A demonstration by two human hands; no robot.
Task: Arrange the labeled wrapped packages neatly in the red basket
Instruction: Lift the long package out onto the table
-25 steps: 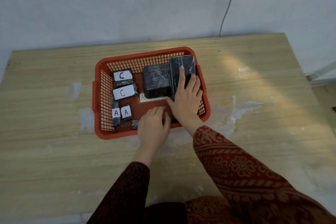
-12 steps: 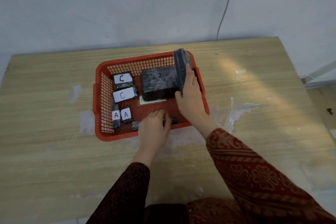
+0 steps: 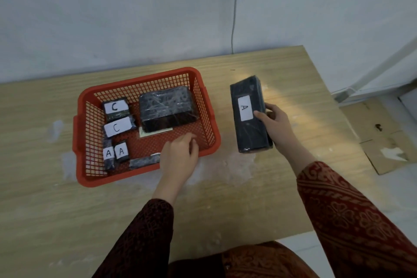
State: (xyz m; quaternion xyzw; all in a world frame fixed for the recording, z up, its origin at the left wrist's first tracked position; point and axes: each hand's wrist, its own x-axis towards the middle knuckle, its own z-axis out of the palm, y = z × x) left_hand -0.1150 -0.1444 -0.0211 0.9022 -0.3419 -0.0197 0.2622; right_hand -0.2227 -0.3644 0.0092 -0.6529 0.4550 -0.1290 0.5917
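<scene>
Packages wrapped in dark, glossy plastic film w/ white paper labels: most lie in the red basket (image 3: pixel 204 106), a rectangular plastic crate w/ lattice walls and perforated floor, sitting at approx. 9 o'clock of the table (image 3: pixel 225 210) (light wood-grain top, pale scuffed patches). Inside, along the basket's 9 o'clock wall: two small blocks marked "C" (image 3: pixel 115 107) and (image 3: pixel 117 127), then two smaller ones marked "A" (image 3: pixel 108 154) and (image 3: pixel 121 151), the left of which stands partly tilted against the wall. Large unlabeled-side block (image 3: pixel 167 108) fills the 1 o'clock corner; a pale label (image 3: pixel 155 132) shows from under its near edge, writing not legible. A thin wrapped strip (image 3: pixel 144 162) lies against the near wall at 6 o'clock. Left hand (image 3: pixel 179 158) rests over the near rim w/ fingers loosely curled toward the floor, thumb and fingertips close together; whether it pinches anything cannot be told. Right hand (image 3: pixel 276 125) is outside the basket at 3 o'clock, gripping a long flat rectangular package (image 3: pixel 249 117), thumb on its top face, fingers round the far side; its label reads "A", turned sideways. Package appears lifted slightly, near end close to the table. Both sleeves are dark red patterned fabric. A thin cable (image 3: pixel 234 7) runs down the grey wall at 12 o'clock.
</scene>
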